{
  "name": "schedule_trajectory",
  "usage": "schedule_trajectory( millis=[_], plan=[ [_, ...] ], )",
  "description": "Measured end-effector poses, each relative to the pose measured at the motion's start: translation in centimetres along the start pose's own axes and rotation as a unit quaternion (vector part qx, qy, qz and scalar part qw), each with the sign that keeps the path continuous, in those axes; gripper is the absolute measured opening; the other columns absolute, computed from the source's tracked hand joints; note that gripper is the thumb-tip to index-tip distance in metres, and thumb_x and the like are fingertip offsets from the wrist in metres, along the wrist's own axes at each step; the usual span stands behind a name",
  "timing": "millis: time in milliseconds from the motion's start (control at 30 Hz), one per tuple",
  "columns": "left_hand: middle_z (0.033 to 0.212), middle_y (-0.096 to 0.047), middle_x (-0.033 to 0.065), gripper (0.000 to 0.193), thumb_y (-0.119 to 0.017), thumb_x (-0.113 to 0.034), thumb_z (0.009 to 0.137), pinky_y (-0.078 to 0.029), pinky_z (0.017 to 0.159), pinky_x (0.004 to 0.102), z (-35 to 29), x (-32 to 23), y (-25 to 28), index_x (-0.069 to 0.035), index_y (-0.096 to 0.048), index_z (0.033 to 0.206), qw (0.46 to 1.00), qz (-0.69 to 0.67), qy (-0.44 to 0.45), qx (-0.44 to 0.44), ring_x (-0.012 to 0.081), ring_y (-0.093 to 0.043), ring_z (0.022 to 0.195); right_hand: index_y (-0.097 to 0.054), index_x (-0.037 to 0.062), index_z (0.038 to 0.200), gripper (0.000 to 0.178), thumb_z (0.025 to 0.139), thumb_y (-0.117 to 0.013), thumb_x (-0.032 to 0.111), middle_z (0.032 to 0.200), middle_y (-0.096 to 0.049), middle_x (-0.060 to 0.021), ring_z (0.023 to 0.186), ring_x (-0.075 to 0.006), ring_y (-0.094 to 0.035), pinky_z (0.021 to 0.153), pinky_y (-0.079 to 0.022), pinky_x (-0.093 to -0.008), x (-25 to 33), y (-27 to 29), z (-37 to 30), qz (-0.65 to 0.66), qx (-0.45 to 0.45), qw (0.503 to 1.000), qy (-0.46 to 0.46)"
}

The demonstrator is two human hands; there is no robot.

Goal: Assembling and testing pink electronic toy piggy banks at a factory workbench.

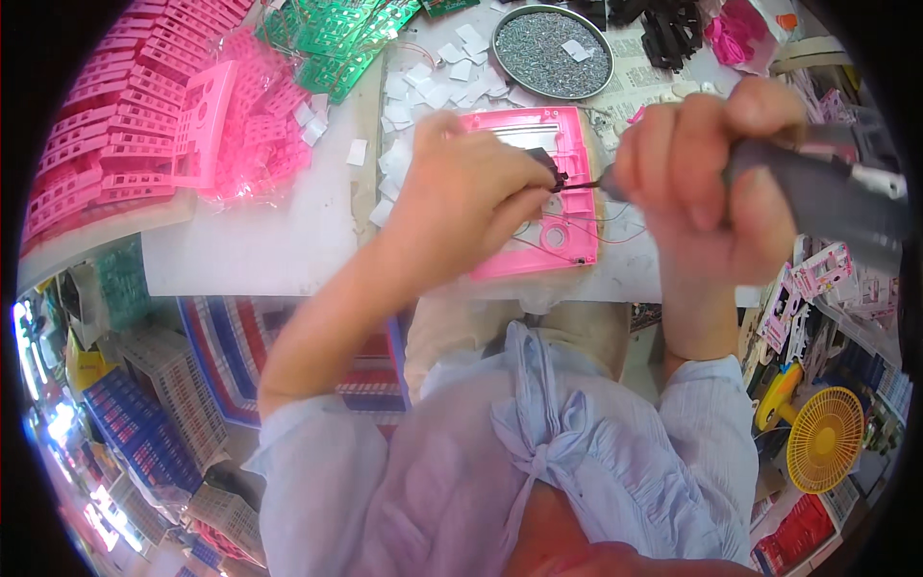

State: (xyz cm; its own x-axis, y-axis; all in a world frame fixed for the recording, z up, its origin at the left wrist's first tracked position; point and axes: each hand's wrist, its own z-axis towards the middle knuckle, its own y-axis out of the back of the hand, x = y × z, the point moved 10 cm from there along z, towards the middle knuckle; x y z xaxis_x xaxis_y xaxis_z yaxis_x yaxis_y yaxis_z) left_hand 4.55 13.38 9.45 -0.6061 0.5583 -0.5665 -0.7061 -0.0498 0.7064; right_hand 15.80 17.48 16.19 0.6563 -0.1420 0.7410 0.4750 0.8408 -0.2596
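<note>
In front of me on the table lies a pink plastic housing (579, 233), open side up, with thin wires across its lower part. My right hand (707, 178) is wrapped round a dark grey power screwdriver (822, 197), whose thin bit points left over the housing. The fingers of my left hand (471, 183) pinch a small black plastic part (546, 165) above the housing. The bit's tip meets this black part; a screw there is too small to make out.
A round tray of small screws (498, 48) stands beyond the housing, beside scattered white square pads (433, 88). Green circuit boards (332, 43) and stacked pink panels (125, 125) lie at left. Black parts (666, 37) sit at far right; a yellow fan (825, 440) stands lower right.
</note>
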Motion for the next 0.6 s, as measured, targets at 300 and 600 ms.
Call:
schedule_trajectory(
  millis=[300,600],
  plan=[
    [0.074,-0.067,-0.0006,0.009,-0.079,-0.016,0.078,-0.035,0.085,0.0422,-1.8,1.4,0.3,-0.013,-0.072,0.083,0.992,-0.083,0.092,-0.029,0.0197,-0.062,0.075,-0.048,0.0124,0.121,0.032,0.1,-0.063,0.03,0.065,-0.048,0.003,0.055,-0.0111,-0.046,0.052,-0.038,-0.0286,-1.0,-2.2,0.5,-0.113,-0.051,0.992,-0.032],
    [0.101,-0.066,-0.0008,0.04,-0.085,-0.027,0.072,-0.03,0.089,0.0422,-4.1,1.2,2.6,-0.015,-0.065,0.105,0.982,0.114,0.116,-0.1,0.0193,-0.059,0.095,-0.047,0.0095,0.122,0.032,0.099,-0.062,0.025,0.066,-0.048,0.0008,0.056,-0.0123,-0.046,0.051,-0.037,-0.0297,-2.4,-1.7,0.2,-0.122,-0.055,0.991,-0.018]
  ],
)
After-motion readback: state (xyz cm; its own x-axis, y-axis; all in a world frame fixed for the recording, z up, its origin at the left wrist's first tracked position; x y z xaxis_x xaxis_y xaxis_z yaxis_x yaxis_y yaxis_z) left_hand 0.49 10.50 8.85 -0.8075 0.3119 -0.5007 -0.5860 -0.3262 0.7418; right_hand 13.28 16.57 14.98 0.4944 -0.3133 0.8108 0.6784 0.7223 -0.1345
